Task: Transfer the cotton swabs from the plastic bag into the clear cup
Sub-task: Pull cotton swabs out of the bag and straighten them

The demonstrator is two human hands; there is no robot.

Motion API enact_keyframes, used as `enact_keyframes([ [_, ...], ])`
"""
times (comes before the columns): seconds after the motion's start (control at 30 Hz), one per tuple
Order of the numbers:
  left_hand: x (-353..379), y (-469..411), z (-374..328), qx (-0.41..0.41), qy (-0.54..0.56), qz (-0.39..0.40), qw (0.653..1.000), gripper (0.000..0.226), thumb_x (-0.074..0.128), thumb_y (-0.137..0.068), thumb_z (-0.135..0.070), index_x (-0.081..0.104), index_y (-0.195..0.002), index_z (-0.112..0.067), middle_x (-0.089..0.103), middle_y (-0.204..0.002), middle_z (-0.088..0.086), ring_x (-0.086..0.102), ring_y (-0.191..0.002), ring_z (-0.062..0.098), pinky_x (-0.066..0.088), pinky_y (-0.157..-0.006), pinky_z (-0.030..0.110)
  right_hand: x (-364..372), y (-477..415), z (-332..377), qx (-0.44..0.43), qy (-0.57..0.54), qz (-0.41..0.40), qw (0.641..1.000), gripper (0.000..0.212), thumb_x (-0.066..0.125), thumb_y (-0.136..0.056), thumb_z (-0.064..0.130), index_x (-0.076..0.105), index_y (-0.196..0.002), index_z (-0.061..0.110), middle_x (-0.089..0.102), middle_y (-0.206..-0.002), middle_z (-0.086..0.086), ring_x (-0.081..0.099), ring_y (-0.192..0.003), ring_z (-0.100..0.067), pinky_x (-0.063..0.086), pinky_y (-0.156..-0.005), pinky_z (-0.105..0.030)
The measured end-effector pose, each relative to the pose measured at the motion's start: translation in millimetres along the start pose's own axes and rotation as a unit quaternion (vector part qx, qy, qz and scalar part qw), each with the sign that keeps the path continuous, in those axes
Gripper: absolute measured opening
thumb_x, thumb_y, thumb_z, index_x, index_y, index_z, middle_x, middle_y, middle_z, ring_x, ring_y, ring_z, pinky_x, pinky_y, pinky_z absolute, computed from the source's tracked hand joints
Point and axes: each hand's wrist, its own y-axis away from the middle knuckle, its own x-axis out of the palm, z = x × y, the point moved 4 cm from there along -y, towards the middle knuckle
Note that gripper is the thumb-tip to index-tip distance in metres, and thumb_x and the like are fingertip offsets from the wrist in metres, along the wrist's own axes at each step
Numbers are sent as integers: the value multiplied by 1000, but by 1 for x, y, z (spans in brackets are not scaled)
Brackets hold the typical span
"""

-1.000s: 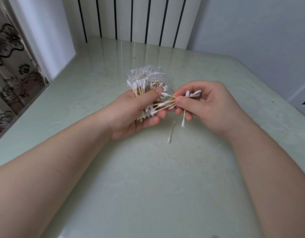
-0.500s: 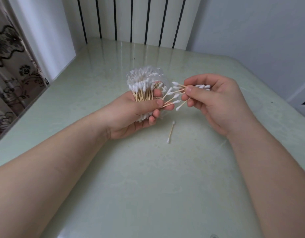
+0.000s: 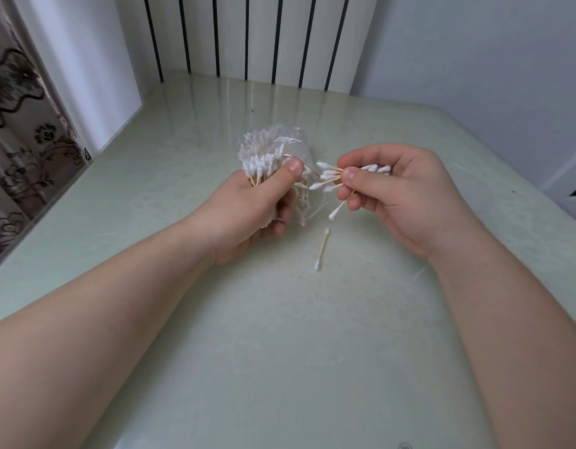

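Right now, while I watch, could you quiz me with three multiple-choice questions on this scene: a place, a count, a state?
1. Where is the bag of swabs? A in the left hand; B on a chair; C on the floor.
2. How many swabs lie loose on the table? A none; B one; C five.
3. The right hand is: A flat and empty; B pinching a bunch of swabs; C a bare fist.
Answers: 1 A, its fingers wrap the bag. 2 B, a single swab lies between the hands. 3 B, thumb and finger clamp the sticks.
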Motion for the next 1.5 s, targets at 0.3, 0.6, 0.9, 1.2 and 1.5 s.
enact_keyframes([
  [0.3,-3,-1,5,24,-3,58,998,34,72,-89,-1,43,-82,-19,62,-91,10,70,-87,16,58,-65,25,14,6,-5,-2,139,72,988,9,75,-85,2,74,-87,11,71,-67,-11,64,-56,-19,54,-59,-27],
  [0.6,-1,-2,5,17,0,65,998,16,62,-97,-2,50,-90,-8,67,-94,13,74,-81,16,59,-68,26,10,3,-7,14,33,-10,999,15,73,-83,-6,69,-92,6,71,-66,-9,67,-60,-20,56,-62,-24],
  [0.9,3,2,3,34,-43,102,993,30,64,-94,3,42,-87,-15,75,-93,10,73,-81,17,60,-69,27,10,3,-4,-4,31,-31,999,16,73,-85,-3,70,-97,6,72,-72,-14,66,-59,-19,55,-63,-24],
  [1.2,2,0,6,16,-51,88,995,16,51,-102,2,59,-108,-10,67,-82,3,60,-69,14,58,-66,28,1,1,4,-22,-87,-96,991,16,67,-88,-6,69,-103,1,74,-81,-13,70,-73,-21,56,-71,-25],
  [1.5,1,-3,6,18,-47,7,999,30,55,-104,-35,58,-83,-14,57,-65,1,54,-57,16,51,-56,31,10,9,-4,53,151,-11,987,26,68,-88,-3,69,-111,11,74,-74,-16,71,-59,-28,61,-59,-34],
])
